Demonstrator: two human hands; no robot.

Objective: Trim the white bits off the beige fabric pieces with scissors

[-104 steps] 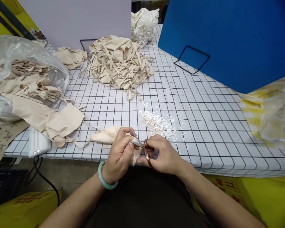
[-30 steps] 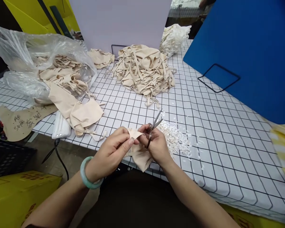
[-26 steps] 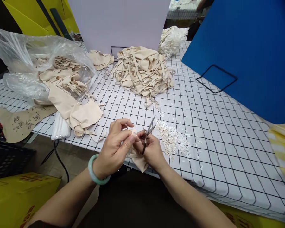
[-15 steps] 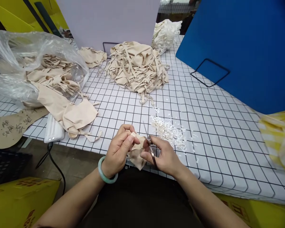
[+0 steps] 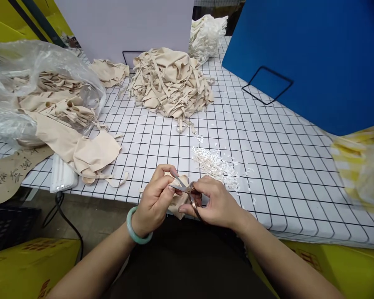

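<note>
1. Lowered since a second ago, the small metal scissors (image 5: 187, 191) are now levelled at the beige fabric piece (image 5: 177, 201).
2. Fabric is pinched by the left hand (image 5: 156, 199); scissors are gripped by the right hand (image 5: 216, 203), over the gridded bench (image 5: 268, 166) edge.

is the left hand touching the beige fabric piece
Touching. The head view shows the left hand pinching the beige fabric piece by its edge.
</note>
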